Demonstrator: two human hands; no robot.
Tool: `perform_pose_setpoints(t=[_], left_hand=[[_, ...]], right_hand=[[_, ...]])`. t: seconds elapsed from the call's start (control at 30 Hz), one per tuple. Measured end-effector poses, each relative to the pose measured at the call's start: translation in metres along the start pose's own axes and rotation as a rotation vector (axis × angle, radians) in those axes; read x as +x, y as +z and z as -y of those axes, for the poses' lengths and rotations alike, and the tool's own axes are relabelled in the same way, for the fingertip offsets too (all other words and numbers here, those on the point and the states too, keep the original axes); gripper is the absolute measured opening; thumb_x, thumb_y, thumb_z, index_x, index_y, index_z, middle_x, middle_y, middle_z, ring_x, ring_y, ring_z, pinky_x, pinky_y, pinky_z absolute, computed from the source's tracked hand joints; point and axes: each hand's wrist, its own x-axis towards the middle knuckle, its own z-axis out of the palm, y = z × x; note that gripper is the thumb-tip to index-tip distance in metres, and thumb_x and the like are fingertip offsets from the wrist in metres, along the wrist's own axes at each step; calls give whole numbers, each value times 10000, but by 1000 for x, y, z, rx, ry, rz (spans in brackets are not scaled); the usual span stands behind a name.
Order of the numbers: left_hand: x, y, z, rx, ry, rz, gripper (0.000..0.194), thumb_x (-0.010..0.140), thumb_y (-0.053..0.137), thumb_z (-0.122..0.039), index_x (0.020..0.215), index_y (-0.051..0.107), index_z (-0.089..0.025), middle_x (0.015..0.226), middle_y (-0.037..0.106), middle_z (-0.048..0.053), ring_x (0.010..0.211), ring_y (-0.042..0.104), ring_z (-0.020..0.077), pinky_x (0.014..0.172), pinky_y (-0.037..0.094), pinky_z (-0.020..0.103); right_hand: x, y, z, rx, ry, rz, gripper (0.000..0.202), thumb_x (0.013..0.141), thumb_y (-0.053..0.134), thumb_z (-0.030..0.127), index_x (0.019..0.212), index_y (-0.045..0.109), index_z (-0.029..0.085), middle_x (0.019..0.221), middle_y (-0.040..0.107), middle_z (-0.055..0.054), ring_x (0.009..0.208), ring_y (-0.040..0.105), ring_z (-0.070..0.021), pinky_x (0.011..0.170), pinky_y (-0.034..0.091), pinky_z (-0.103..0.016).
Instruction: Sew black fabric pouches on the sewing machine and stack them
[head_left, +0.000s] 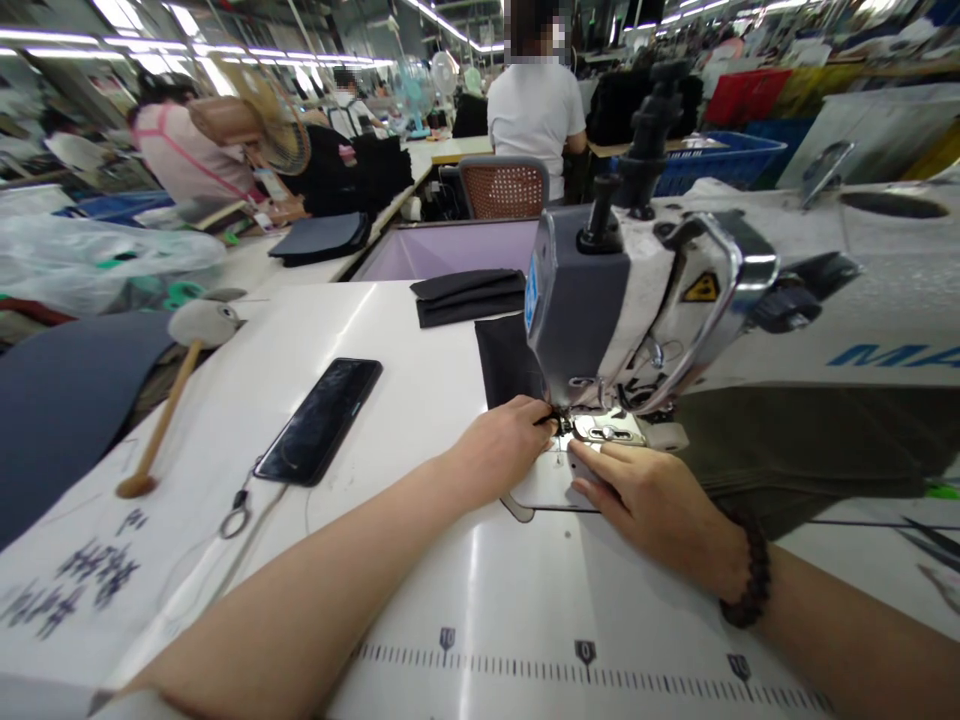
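Observation:
A sewing machine (pixel 581 290) stands at the right, its needle area over a metal plate (pixel 607 430). My left hand (pixel 506 445) is at the left of the needle, fingers closed on the edge of a black fabric piece (pixel 506 360) that lies behind it. My right hand (pixel 645 500) rests at the plate's front right, fingertips close to the presser foot; its fingers are extended and slightly apart, with nothing visible in them. Folded black fabric (pixel 469 297) lies farther back on the white table (pixel 420 400).
A phone (pixel 322 420) lies left of my left arm, near a wooden stick (pixel 171 415) with a round head. Dark green fabric (pixel 810 450) lies under the machine arm. Scissors (pixel 934 540) are at the right edge. Several people sit farther back.

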Motion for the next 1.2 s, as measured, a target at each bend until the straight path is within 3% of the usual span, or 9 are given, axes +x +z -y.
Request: perform_pose_setpoints(t=[0.27, 0.4, 0.53, 0.6, 0.73, 0.87, 1.03, 1.2], left_hand=[[1, 2, 4, -7, 44, 0, 212, 888, 410, -211, 856, 596, -115, 925, 570, 70, 941, 501, 192, 819, 451, 299], [1, -1, 1, 35, 21, 20, 194, 879, 429, -211, 923, 589, -111, 946, 569, 72, 921, 502, 201, 797, 451, 306], [-9, -11, -23, 126, 22, 105, 219, 862, 471, -280, 879, 604, -107, 862, 578, 78, 815, 519, 210, 717, 454, 326], [-18, -15, -39, 147, 92, 172, 245, 853, 486, -321, 827, 614, -114, 808, 583, 75, 761, 522, 204, 672, 450, 320], [-28, -19, -58, 170, 185, 241, 95, 779, 574, -179, 825, 616, -108, 802, 585, 76, 735, 521, 193, 619, 436, 288], [-25, -27, -53, 130, 143, 325, 74, 744, 553, -78, 734, 612, -121, 883, 595, 86, 777, 536, 192, 596, 428, 267], [-23, -36, -46, 130, 144, 363, 123, 751, 531, -39, 714, 603, -131, 874, 615, 65, 767, 554, 163, 621, 421, 252], [-25, -28, -46, 123, 212, 295, 94, 752, 548, -73, 694, 588, -136, 862, 612, 73, 779, 555, 178, 623, 421, 271]], right_hand=[[1, -1, 1, -10, 18, 26, 250, 847, 450, 279, 1032, 575, 166, 760, 641, -61, 721, 588, -168, 638, 430, -266], [1, 1, 1, 13, 45, 65, 271, 845, 458, 273, 1053, 566, 138, 799, 644, -80, 760, 592, -181, 672, 443, -288], [-2, 1, -3, 74, 19, 59, 288, 859, 430, 272, 1063, 566, 120, 840, 640, -94, 781, 587, -182, 695, 445, -299], [-6, -1, -5, 118, -29, 39, 296, 875, 398, 283, 1045, 578, 121, 814, 634, -86, 753, 579, -169, 673, 440, -285], [-11, -7, -7, 140, -120, 20, 309, 889, 373, 314, 943, 626, 145, 661, 580, -37, 606, 523, -133, 550, 381, -252], [-14, -12, -5, 128, -215, 13, 326, 898, 360, 316, 870, 646, 162, 604, 539, -16, 537, 469, -108, 492, 304, -249], [-15, -13, 0, 86, -299, 14, 326, 904, 351, 303, 875, 642, 158, 591, 534, -10, 531, 459, -112, 495, 294, -262], [-15, -13, 3, 63, -332, 8, 318, 905, 350, 290, 877, 632, 146, 580, 529, -7, 511, 453, -113, 487, 289, -265]])
